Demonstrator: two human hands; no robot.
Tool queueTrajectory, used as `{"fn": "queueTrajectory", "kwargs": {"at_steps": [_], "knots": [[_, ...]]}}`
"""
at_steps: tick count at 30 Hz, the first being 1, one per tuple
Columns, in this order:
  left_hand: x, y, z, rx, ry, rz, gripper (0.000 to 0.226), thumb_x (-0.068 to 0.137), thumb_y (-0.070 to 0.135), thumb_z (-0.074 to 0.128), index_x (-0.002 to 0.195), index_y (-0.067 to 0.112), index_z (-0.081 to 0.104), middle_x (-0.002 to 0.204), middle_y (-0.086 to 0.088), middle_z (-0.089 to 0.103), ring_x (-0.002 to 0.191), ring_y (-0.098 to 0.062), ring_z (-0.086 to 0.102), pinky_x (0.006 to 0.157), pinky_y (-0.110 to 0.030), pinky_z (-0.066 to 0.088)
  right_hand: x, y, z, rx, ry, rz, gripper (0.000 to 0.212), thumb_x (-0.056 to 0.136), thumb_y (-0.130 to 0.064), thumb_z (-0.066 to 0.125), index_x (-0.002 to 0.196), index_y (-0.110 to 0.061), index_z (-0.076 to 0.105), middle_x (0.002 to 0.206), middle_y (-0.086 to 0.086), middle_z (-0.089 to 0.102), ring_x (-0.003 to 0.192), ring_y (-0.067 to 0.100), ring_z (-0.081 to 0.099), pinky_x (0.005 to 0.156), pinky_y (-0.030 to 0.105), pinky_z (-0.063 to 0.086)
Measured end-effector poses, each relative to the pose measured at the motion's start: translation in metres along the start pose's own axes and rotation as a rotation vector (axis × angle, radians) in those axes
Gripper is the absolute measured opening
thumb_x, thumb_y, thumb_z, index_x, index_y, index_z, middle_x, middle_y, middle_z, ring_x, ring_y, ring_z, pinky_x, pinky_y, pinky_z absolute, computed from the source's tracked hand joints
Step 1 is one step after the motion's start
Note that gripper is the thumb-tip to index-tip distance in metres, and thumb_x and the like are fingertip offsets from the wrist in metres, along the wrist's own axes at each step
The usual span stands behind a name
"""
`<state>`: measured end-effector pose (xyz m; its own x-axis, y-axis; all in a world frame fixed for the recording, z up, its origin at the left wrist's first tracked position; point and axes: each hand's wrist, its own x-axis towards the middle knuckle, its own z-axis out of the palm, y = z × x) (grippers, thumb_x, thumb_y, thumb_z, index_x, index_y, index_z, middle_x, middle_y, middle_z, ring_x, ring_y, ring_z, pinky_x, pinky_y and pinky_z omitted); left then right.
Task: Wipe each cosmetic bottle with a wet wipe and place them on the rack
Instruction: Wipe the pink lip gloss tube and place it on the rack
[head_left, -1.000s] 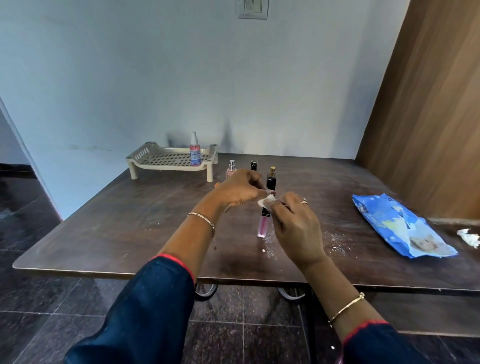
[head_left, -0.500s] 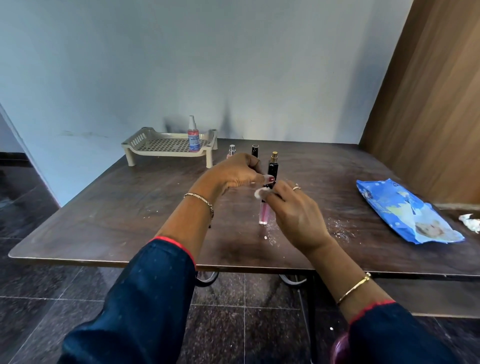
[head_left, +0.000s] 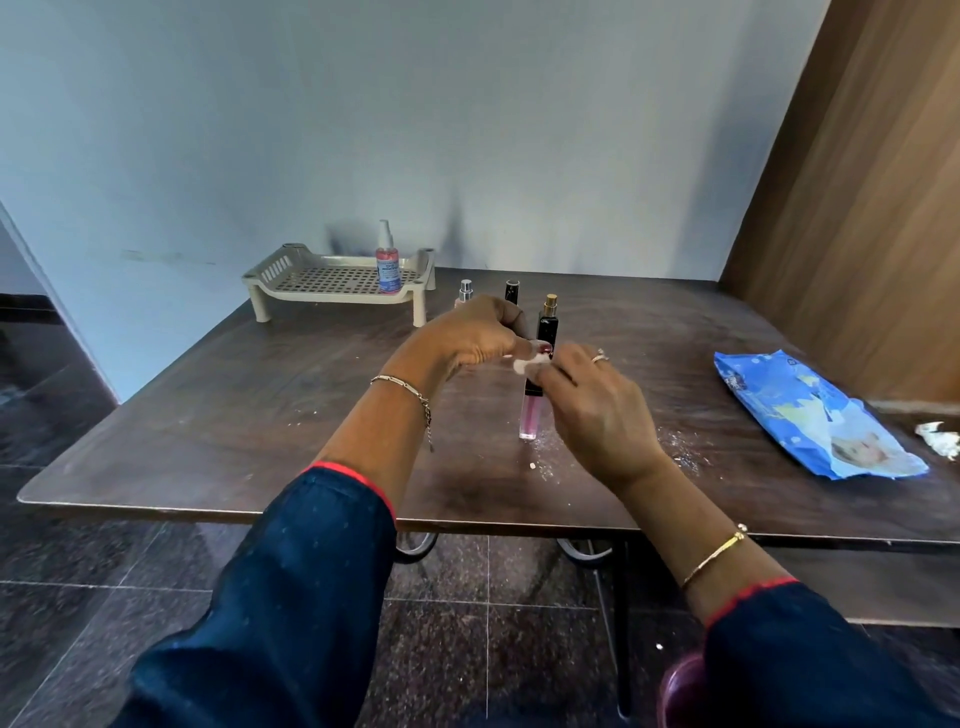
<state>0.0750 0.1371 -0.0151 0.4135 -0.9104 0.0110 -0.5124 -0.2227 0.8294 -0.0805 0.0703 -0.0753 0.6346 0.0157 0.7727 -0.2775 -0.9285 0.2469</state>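
Note:
My left hand (head_left: 470, 338) and my right hand (head_left: 597, 410) meet above the middle of the table, both pinching a small white wet wipe (head_left: 523, 365) between their fingertips. Just below them a pink lip gloss tube (head_left: 530, 415) with a black cap stands upright on the table; its top is hidden behind my fingers, so I cannot tell if the wipe touches it. Behind stand a black perfume bottle with a gold top (head_left: 548, 319), a black-capped bottle (head_left: 512, 290) and a silver-capped bottle (head_left: 465, 291). A pink spray bottle (head_left: 387, 265) stands on the beige rack (head_left: 322, 280).
A blue wet-wipe packet (head_left: 810, 415) lies at the right of the brown table (head_left: 208, 405), with a crumpled used wipe (head_left: 937, 439) beyond it. White crumbs are scattered near the tube. A wooden panel rises at the right and a wall stands behind.
Both hands stay together on the wipe above the standing tube, with only small finger movements. The view has shifted slightly.

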Motion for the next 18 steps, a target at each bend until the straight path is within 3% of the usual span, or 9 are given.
{"fn": "queueTrajectory", "kwargs": {"at_steps": [2,5,9,11,14,18], "knots": [[0.001,0.001,0.000,0.015,0.009,-0.007,0.012,0.079,0.006,0.070,0.071,0.010,0.062,0.065,0.001,0.057,0.059,-0.005,0.047,0.051,-0.015,0.039,0.003,0.000,0.002,-0.033,0.042,0.004,0.008,0.087,-0.005,0.060,0.089,-0.009,0.067,0.082,0.007,0.057,0.066,0.023,0.051,0.044,0.031,0.034],[0.001,0.002,-0.001,0.007,0.006,-0.015,0.014,0.078,0.011,0.074,0.072,0.010,0.061,0.061,0.003,0.052,0.055,-0.005,0.043,0.048,-0.016,0.036,-0.008,-0.003,0.008,0.022,-0.032,-0.032,0.018,0.091,-0.010,0.050,0.093,-0.008,0.068,0.085,0.008,0.058,0.069,0.024,0.054,0.041,0.033,0.038],[0.001,0.003,-0.002,0.014,0.006,-0.033,0.020,0.077,0.021,0.076,0.071,0.011,0.060,0.059,0.003,0.048,0.055,-0.008,0.039,0.054,-0.021,0.033,-0.026,-0.003,0.018,0.093,-0.294,-0.161,0.020,0.073,-0.006,0.070,0.093,-0.010,0.067,0.091,0.008,0.059,0.074,0.026,0.058,0.041,0.033,0.044],[0.002,0.004,-0.002,0.041,0.012,-0.036,0.022,0.076,0.026,0.077,0.070,0.013,0.060,0.060,0.002,0.048,0.058,-0.011,0.039,0.056,-0.024,0.031,-0.025,-0.002,0.019,0.100,-0.381,-0.212,0.017,0.071,-0.007,0.070,0.087,-0.012,0.067,0.091,0.007,0.060,0.075,0.025,0.061,0.042,0.029,0.042],[0.002,0.005,-0.002,0.065,0.008,-0.037,0.020,0.077,0.024,0.077,0.071,0.013,0.061,0.063,0.001,0.050,0.061,-0.011,0.041,0.062,-0.025,0.034,-0.014,0.003,0.010,0.037,-0.282,-0.216,0.016,0.073,-0.005,0.069,0.088,-0.011,0.066,0.087,0.006,0.058,0.070,0.024,0.058,0.041,0.028,0.032],[0.002,0.005,-0.002,0.067,0.007,-0.039,0.018,0.077,0.023,0.076,0.072,0.012,0.063,0.065,0.000,0.054,0.061,-0.010,0.043,0.063,-0.025,0.037,-0.001,0.010,-0.002,-0.019,-0.031,-0.094,0.015,0.085,-0.003,0.056,0.096,-0.006,0.067,0.084,0.009,0.057,0.067,0.025,0.053,0.041,0.034,0.040]]}}
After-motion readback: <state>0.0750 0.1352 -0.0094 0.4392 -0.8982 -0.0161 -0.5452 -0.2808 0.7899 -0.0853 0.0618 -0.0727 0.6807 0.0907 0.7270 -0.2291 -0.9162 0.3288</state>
